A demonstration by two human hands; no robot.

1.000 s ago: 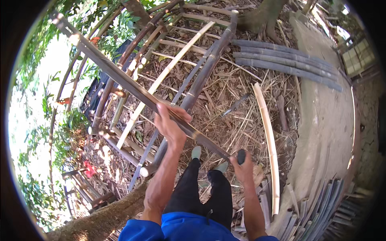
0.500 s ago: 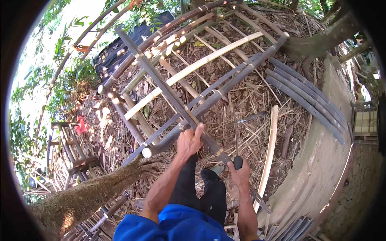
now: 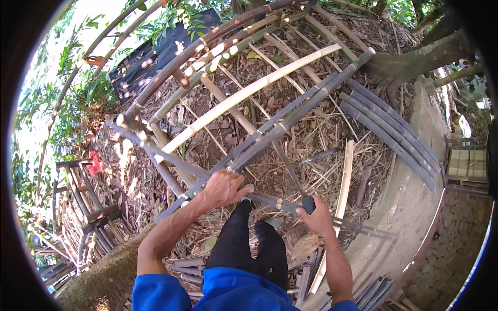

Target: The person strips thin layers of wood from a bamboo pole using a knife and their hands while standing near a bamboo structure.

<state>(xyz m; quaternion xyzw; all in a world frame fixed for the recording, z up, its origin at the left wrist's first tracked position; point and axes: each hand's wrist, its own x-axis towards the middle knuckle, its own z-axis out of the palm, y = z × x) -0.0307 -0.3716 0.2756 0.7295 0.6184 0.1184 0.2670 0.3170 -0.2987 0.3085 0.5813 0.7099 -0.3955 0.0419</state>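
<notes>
My left hand (image 3: 222,188) is closed round a long grey-brown bamboo strip (image 3: 272,201) that lies slantwise across in front of me. The strip's far-left end reaches over the corner of a bamboo frame (image 3: 306,109), and its other end runs under or behind my right hand to the right. In my right hand (image 3: 318,215) is the black handle of a long-bladed knife (image 3: 288,167). Its narrow blade points up and away, toward the frame's near pole. Whether my right fingers also touch the strip cannot be told.
A pale split bamboo piece (image 3: 345,181) lies right of my hands. Several dark bamboo strips (image 3: 389,129) rest farther right, beside a concrete edge (image 3: 410,192). Another blade-like tool (image 3: 320,154) lies on the littered ground. A trunk (image 3: 104,274) crosses the lower left.
The dark bamboo strip has swung round, its far end coming left and nearer. My left hand has shifted left and down with it. My right hand keeps the knife, its blade now tilted more left.
</notes>
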